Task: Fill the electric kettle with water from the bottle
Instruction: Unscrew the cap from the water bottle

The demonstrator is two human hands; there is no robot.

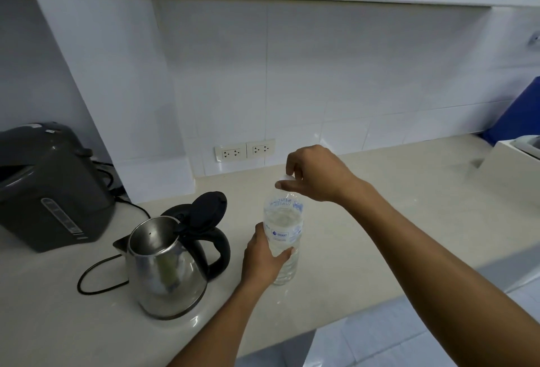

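A clear plastic water bottle [283, 220] with a blue-printed label stands upright on the beige counter [365, 220]. My left hand [263, 258] wraps around its lower body. My right hand [315, 174] pinches the white cap [285, 177] at the top with fingertips and thumb. To the left of the bottle stands a stainless-steel electric kettle [166, 267] with a black handle. Its black lid [209, 209] is flipped up, and the inside shows bare metal.
A dark grey hot-water dispenser [49, 185] stands at the far left, with black cords trailing around the kettle. Two wall sockets [245, 149] sit on the tiled backsplash. A blue object [517, 115] and a white appliance edge are at the far right. The counter's front edge runs diagonally below my arms.
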